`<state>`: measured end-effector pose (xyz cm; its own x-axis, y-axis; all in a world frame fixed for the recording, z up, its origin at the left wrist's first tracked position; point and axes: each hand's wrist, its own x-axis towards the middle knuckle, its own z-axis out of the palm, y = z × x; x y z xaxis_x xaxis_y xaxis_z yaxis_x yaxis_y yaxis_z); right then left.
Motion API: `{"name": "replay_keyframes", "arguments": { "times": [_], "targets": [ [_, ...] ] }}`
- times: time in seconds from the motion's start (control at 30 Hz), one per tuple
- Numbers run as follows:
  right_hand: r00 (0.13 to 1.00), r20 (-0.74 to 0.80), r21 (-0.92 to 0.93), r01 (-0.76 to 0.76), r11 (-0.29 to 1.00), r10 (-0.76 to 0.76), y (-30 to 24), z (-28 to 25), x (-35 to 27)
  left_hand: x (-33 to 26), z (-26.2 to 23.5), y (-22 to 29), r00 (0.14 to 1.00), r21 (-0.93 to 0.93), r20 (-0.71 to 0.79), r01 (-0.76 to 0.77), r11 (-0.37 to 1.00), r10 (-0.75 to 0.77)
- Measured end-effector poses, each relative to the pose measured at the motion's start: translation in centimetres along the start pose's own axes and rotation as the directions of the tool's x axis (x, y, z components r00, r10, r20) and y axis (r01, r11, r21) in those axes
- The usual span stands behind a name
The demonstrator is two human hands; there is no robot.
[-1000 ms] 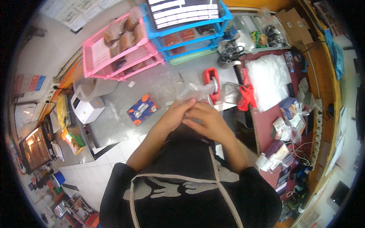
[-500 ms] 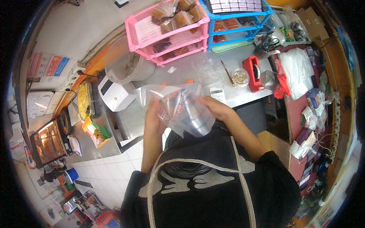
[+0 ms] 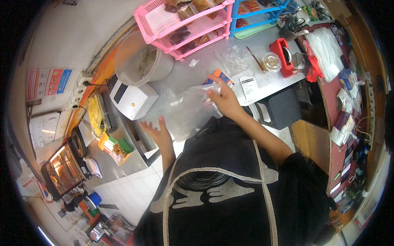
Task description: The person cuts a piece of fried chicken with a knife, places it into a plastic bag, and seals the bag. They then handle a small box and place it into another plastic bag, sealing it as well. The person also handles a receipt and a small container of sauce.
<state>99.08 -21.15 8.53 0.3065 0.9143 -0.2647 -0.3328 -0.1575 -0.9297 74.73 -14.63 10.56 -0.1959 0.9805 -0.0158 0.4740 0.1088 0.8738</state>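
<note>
a pink rack [image 3: 186, 24], grey bowl [image 3: 141, 61], white scale [image 3: 133, 98] and red tape dispenser [image 3: 284, 57] sit on the counter [image 3: 266, 82].

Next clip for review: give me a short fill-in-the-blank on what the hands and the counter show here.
1. The right hand grips a clear ____ bag over the grey metal counter.
2. The left hand is open and holds ____.
3. The white box-shaped printer sits beside a round grey ____.
4. The tiered plastic rack behind the counter's middle is ____ in colour.

Missing words: plastic; nothing; bucket; pink
</note>
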Motion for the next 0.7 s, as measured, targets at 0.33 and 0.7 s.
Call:
{"name": "replay_keyframes", "arguments": {
  "times": [0.33,0.7],
  "targets": [
    [0.968,0.239,0.211,-0.133,0.968,0.08,-1.6,4.1,-0.4,-1.6,2.7,3.9,0.655,-0.298,0.748,0.182,0.937,0.111],
    [0.98,0.159,0.569,-0.188,0.801,0.118,-1.8,2.1,1.7,0.0,-0.1,-3.4,0.882,-0.364,0.437,0.354,0.862,-0.177]
  ]
}}
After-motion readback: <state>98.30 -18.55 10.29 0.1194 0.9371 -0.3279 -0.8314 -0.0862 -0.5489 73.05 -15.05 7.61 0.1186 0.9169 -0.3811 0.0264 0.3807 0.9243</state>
